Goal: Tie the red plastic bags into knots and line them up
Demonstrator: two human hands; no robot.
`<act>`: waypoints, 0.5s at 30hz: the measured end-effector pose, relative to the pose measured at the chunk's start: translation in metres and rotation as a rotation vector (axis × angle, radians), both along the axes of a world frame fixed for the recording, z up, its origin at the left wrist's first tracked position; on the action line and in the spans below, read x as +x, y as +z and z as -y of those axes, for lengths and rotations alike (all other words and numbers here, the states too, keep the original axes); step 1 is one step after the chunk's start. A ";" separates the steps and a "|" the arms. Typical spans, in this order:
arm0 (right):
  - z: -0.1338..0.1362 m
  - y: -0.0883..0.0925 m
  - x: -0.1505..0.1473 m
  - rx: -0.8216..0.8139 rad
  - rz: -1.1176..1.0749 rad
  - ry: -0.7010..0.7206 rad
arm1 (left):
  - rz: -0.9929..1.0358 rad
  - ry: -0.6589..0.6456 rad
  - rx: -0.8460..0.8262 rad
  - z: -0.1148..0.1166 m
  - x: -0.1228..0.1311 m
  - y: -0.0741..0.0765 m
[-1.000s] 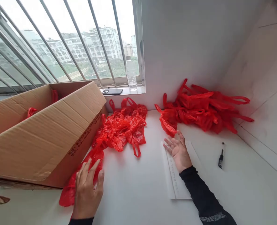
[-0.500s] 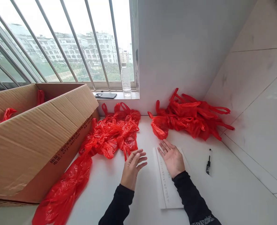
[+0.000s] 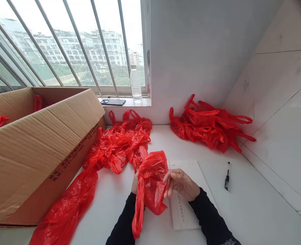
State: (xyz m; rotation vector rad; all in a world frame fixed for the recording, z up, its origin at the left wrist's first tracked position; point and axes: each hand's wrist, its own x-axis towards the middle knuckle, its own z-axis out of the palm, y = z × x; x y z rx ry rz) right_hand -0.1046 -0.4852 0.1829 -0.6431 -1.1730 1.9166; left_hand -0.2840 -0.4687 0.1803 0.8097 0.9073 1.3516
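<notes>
A small knotted red plastic bag [image 3: 154, 180] is between my hands above the white table, its twisted handle hanging down on the left. My left hand [image 3: 134, 183] is behind the bag's left side, with most of its fingers hidden; it appears to grip the bag. At the right edge, my right hand [image 3: 182, 183] has its curled fingers against the film. Beneath that hand lies an open notebook [image 3: 191, 214] with handwritten marks down the page. A pile of knotted red bags [image 3: 124, 143] lies just beyond my left hand.
A large cardboard box [image 3: 43, 149] with red bags inside stands at the left. Beside it lies a longer red bag [image 3: 68, 204]. More red bags [image 3: 208, 126] are heaped at the back right, near a black pen [image 3: 227, 178]. A phone [image 3: 113, 102] and bottle [image 3: 136, 85] occupy the sill.
The small red bag has left the front of the right heap and is now between my hands. My right hand has moved left and down, with its fingers curled.
</notes>
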 end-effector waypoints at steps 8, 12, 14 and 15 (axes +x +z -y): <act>-0.012 -0.006 -0.010 0.017 0.200 -0.452 | 0.448 -0.034 -0.095 -0.003 -0.001 -0.012; -0.011 -0.008 -0.018 0.217 0.366 -0.581 | 0.412 -0.075 -0.093 -0.005 0.000 -0.020; -0.010 -0.008 -0.021 0.263 0.396 -0.619 | 0.374 -0.123 -0.083 -0.005 0.003 -0.020; -0.009 -0.008 -0.021 0.271 0.391 -0.625 | 0.357 -0.135 -0.075 -0.004 0.005 -0.020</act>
